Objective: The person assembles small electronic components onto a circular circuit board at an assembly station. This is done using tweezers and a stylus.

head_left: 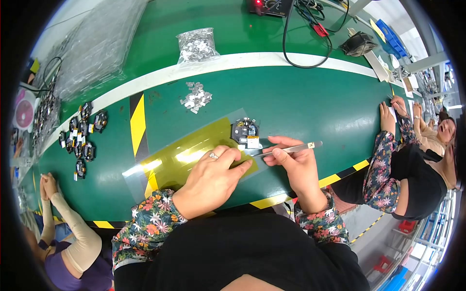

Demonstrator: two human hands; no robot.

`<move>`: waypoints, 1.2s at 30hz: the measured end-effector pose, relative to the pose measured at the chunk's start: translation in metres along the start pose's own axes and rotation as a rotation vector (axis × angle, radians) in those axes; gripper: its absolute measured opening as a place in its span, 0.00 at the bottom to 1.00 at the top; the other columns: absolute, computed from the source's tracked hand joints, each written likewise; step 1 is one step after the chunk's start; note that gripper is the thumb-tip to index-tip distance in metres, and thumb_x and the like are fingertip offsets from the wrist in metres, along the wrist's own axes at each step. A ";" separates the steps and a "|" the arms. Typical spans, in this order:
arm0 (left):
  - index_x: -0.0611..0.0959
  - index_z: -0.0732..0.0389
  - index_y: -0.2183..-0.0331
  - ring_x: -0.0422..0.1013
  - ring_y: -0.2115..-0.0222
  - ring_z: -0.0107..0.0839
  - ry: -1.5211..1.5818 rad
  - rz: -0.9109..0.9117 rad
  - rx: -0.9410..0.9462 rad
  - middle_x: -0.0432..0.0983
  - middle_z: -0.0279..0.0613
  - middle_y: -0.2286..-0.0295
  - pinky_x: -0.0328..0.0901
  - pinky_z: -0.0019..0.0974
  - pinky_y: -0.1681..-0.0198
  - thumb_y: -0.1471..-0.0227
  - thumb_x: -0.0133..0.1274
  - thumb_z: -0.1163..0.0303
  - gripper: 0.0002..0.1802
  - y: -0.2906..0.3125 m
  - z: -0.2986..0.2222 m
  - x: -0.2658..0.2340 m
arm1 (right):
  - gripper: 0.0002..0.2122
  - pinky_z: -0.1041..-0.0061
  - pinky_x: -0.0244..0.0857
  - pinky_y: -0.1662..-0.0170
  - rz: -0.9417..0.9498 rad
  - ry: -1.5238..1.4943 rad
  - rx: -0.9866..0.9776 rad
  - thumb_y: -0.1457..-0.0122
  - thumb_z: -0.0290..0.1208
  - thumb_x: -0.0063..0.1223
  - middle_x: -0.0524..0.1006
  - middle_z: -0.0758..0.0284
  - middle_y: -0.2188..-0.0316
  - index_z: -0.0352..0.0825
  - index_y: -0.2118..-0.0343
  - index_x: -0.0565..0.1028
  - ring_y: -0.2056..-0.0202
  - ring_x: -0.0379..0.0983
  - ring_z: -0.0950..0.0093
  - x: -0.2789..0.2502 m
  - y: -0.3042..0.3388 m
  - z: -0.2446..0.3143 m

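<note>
My right hand (298,167) grips a pair of metal tweezers (291,149), their tips pointing left to the lower edge of a small black round electronic module (240,131). That module, with a white label on its lower right part, lies on a translucent yellow film (187,154). My left hand (211,180) rests on the film just below the module, thumb and fingers apart, a ring on one finger. Whether its fingertips touch some tiny part cannot be made out.
Small metallic pieces (196,97) form a pile beyond the film, with a clear bag (198,44) of more behind. Several black modules (80,140) stand at left. Co-workers sit on both sides. A black cable (306,66) loops at the back.
</note>
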State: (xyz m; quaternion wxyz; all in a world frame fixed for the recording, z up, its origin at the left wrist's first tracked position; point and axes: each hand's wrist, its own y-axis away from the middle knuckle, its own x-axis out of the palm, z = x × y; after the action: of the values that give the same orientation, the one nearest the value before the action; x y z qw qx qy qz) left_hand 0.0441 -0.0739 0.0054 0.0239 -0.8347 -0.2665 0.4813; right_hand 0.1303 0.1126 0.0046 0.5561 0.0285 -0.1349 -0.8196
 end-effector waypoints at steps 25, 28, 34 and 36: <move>0.72 0.63 0.75 0.69 0.63 0.45 0.101 -0.177 -0.122 0.73 0.45 0.63 0.65 0.40 0.62 0.64 0.59 0.78 0.11 -0.030 0.021 -0.004 | 0.04 0.88 0.57 0.82 -0.112 -0.139 -0.130 0.44 0.26 0.49 0.77 0.60 0.74 0.31 0.70 0.68 0.81 0.66 0.84 0.010 -0.033 0.005; 0.71 0.63 0.76 0.69 0.63 0.45 0.127 -0.186 -0.129 0.73 0.45 0.63 0.65 0.40 0.63 0.65 0.60 0.79 0.13 -0.030 0.023 -0.003 | 0.04 0.88 0.57 0.82 -0.125 -0.121 -0.128 0.45 0.25 0.49 0.77 0.60 0.74 0.30 0.70 0.68 0.81 0.66 0.84 0.011 -0.034 0.004; 0.72 0.63 0.76 0.69 0.64 0.45 0.130 -0.190 -0.130 0.73 0.45 0.64 0.66 0.40 0.64 0.66 0.60 0.79 0.13 -0.030 0.024 -0.002 | 0.04 0.88 0.58 0.84 -0.154 -0.071 -0.137 0.45 0.24 0.49 0.77 0.59 0.73 0.30 0.70 0.68 0.81 0.67 0.84 0.015 -0.035 0.001; 0.73 0.63 0.76 0.69 0.64 0.44 0.120 -0.195 -0.114 0.73 0.44 0.64 0.66 0.40 0.64 0.67 0.60 0.78 0.13 -0.030 0.026 -0.001 | 0.04 0.88 0.59 0.84 -0.160 -0.064 -0.136 0.45 0.24 0.49 0.77 0.58 0.73 0.30 0.70 0.68 0.81 0.67 0.84 0.014 -0.036 -0.001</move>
State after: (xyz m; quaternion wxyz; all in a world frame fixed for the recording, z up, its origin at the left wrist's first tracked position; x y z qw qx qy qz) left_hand 0.0100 -0.0538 0.0016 0.0389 -0.8322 -0.3715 0.4097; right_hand 0.0929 0.1118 -0.0037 0.4851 -0.0251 -0.0940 -0.8690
